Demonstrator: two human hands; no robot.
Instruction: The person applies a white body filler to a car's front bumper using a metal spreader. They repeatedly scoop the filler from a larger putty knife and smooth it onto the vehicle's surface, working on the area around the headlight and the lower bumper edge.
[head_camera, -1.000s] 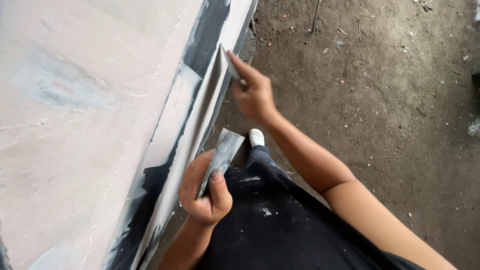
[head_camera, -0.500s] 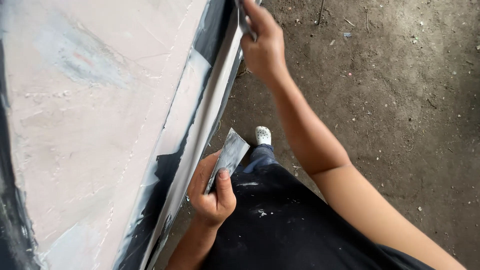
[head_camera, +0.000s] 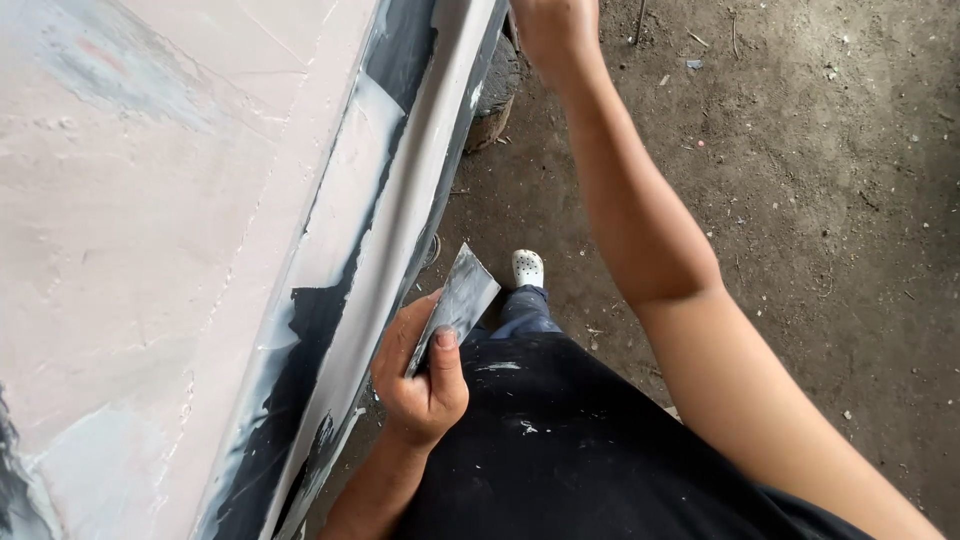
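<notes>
Left hand (head_camera: 420, 375) clenched around a grey putty blade (head_camera: 458, 300); right hand (head_camera: 553, 25) at the frame's top edge, grip unclear

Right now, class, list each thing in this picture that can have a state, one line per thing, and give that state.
left hand: closed, fingers gripping the scraper.
scraper: held, blade pointing up, grey filler smeared on it.
right hand: raised at the top edge, partly out of frame; grip unclear.
body panel: coated in pale pinkish filler, dark patches left bare along the moulding.
black apron: flecked with pale spots.
dirt floor: littered with small debris.
</notes>
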